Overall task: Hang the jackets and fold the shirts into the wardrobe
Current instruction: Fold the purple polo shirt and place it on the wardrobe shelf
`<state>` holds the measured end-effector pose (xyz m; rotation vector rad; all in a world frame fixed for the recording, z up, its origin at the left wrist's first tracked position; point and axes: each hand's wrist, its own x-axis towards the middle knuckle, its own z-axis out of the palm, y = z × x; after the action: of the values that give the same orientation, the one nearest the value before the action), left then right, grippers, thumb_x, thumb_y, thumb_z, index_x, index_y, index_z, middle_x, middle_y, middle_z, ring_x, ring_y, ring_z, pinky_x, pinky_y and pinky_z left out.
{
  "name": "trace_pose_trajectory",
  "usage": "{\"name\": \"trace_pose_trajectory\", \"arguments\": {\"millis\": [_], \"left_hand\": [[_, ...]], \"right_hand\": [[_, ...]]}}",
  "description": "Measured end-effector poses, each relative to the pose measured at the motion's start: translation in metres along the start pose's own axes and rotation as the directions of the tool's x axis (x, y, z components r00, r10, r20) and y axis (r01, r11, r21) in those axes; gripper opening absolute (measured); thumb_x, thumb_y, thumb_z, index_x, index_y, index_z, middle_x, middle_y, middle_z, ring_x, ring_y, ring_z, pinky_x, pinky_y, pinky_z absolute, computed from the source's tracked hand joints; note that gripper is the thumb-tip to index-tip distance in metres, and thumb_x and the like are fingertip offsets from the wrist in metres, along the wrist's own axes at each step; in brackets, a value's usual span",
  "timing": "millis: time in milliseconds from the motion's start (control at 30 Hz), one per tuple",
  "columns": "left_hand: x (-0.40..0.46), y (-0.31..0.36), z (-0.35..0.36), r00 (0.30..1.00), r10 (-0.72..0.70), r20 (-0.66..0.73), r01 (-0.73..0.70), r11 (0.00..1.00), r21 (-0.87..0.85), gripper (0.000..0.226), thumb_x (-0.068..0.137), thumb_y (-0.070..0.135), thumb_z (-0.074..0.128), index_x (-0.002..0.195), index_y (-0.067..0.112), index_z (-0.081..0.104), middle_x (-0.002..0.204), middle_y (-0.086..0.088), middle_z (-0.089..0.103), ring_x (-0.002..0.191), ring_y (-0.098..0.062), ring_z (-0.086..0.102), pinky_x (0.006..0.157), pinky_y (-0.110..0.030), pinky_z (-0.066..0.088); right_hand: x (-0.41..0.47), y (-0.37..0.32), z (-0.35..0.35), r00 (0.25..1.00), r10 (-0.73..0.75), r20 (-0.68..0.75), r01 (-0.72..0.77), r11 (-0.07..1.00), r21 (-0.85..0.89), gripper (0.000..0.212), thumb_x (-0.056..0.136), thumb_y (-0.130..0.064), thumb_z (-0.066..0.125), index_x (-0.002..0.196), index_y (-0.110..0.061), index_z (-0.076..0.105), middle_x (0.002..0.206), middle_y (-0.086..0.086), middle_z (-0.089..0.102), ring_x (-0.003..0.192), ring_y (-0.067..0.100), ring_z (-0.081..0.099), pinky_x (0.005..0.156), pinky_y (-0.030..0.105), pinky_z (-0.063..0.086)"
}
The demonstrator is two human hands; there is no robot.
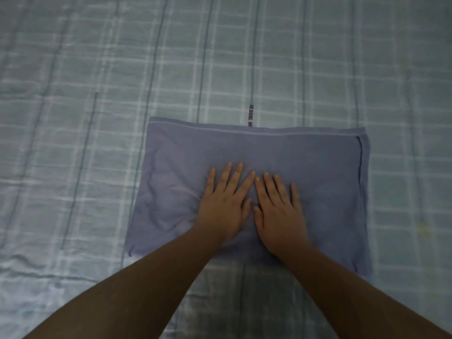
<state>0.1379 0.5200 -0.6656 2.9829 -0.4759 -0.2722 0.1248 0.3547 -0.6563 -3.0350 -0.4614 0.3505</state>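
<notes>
A blue-grey shirt (318,172) lies folded into a flat rectangle on the bed, its hemmed edge along the far side. Both hands lie palm-down on its middle, side by side with fingers straight and spread. My left hand (226,204) presses the cloth just left of centre, and small wrinkles fan out beside it. My right hand (278,209) presses just right of centre, its index fingertip almost touching the left one. Neither hand grips anything.
The shirt rests on a pale green-grey checked bedsheet (97,118) that fills the whole view. A small dark printed label (250,116) shows on the sheet just beyond the shirt's far edge. No wardrobe, hanger or jacket is in view.
</notes>
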Motion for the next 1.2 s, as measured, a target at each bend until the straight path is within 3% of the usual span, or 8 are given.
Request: {"name": "trace_pose_trajectory", "arguments": {"millis": [233, 533, 667, 767, 833, 900, 1000, 1200], "left_hand": [[-0.052, 0.008, -0.012, 0.995, 0.008, -0.1, -0.011, 0.999, -0.031, 0.061, 0.096, 0.044, 0.042, 0.153, 0.023, 0.032, 0.159, -0.013, 0.03, 0.148, -0.033, 0.024, 0.117, -0.059, 0.015], [-0.117, -0.001, 0.02, 0.998, -0.048, 0.034, 0.046, 0.998, 0.049, 0.062, 0.099, 0.051, 0.033, 0.155, 0.028, 0.025, 0.161, -0.011, 0.024, 0.15, -0.032, 0.017, 0.119, -0.059, 0.01], [-0.125, 0.0, -0.001, 0.999, -0.005, -0.035, 0.003, 0.998, -0.062, 0.06, 0.097, 0.045, 0.039, 0.152, 0.022, 0.035, 0.159, -0.015, 0.028, 0.148, -0.036, 0.022, 0.116, -0.06, 0.017], [-0.098, -0.014, -0.022, 0.985, 0.104, -0.135, -0.129, 0.973, -0.191, 0.05, 0.093, 0.026, 0.047, 0.14, 0.01, 0.051, 0.145, -0.019, 0.047, 0.138, -0.042, 0.037, 0.114, -0.053, 0.029], [-0.058, -0.03, -0.032, 0.983, 0.132, -0.128, -0.161, 0.952, -0.261, 0.054, 0.083, 0.016, 0.045, 0.134, 0.001, 0.054, 0.136, -0.023, 0.054, 0.13, -0.048, 0.045, 0.112, -0.05, 0.031], [-0.006, -0.045, -0.043, 0.982, 0.147, -0.116, -0.176, 0.938, -0.3, 0.056, 0.078, 0.01, 0.047, 0.132, -0.003, 0.054, 0.133, -0.025, 0.056, 0.128, -0.05, 0.047, 0.114, -0.048, 0.031], [0.075, -0.059, -0.056, 0.983, 0.147, -0.11, -0.173, 0.941, -0.29, 0.05, 0.087, 0.006, 0.054, 0.136, 0.002, 0.052, 0.139, -0.021, 0.053, 0.135, -0.045, 0.041, 0.117, -0.049, 0.029], [0.154, -0.053, -0.067, 0.98, 0.155, 0.127, -0.123, 0.966, -0.228, 0.049, 0.087, 0.042, 0.065, 0.131, 0.02, 0.056, 0.133, -0.012, 0.054, 0.12, -0.035, 0.047, 0.103, -0.043, 0.04]], "right_hand": [[-0.047, 0.003, -0.003, 0.99, -0.029, -0.141, 0.037, 0.998, 0.057, 0.061, 0.096, -0.036, 0.041, 0.151, -0.011, 0.035, 0.158, 0.013, 0.031, 0.146, 0.031, 0.028, 0.118, 0.057, 0.018], [-0.101, 0.01, 0.021, 0.996, 0.037, -0.083, -0.034, 0.999, 0.042, 0.063, 0.095, -0.035, 0.044, 0.152, -0.012, 0.035, 0.158, 0.012, 0.033, 0.146, 0.032, 0.029, 0.118, 0.057, 0.017], [-0.111, -0.011, 0.013, 0.978, 0.131, -0.163, -0.085, 0.96, 0.266, 0.053, 0.084, -0.018, 0.062, 0.136, -0.008, 0.054, 0.14, 0.014, 0.053, 0.13, 0.03, 0.047, 0.112, 0.049, 0.032], [-0.125, -0.045, -0.011, 0.832, 0.551, 0.068, -0.426, 0.556, 0.714, 0.019, 0.083, -0.007, 0.062, 0.101, -0.013, 0.062, 0.095, 0.005, 0.064, 0.086, 0.022, 0.058, 0.08, 0.022, 0.043], [-0.125, -0.069, -0.019, 0.599, 0.688, 0.41, -0.603, 0.051, 0.796, 0.007, 0.083, -0.011, 0.064, 0.079, -0.016, 0.061, 0.072, 0.001, 0.06, 0.071, 0.023, 0.054, 0.065, 0.026, 0.043], [-0.117, -0.084, -0.016, 0.463, 0.648, 0.605, -0.605, -0.268, 0.75, 0.019, 0.069, -0.035, 0.067, 0.064, -0.017, 0.065, 0.058, -0.001, 0.059, 0.065, 0.021, 0.051, 0.062, 0.035, 0.043], [-0.097, -0.09, -0.002, 0.38, 0.591, 0.712, -0.563, -0.463, 0.685, 0.031, 0.06, -0.047, 0.061, 0.057, -0.017, 0.07, 0.055, 0.009, 0.06, 0.061, 0.022, 0.051, 0.06, 0.04, 0.04], [-0.092, -0.109, -0.004, 0.233, 0.494, 0.838, -0.494, -0.682, 0.54, 0.045, 0.093, -0.029, 0.062, 0.053, -0.008, 0.066, 0.051, 0.002, 0.061, 0.051, 0.017, 0.051, 0.054, 0.03, 0.037]]}}
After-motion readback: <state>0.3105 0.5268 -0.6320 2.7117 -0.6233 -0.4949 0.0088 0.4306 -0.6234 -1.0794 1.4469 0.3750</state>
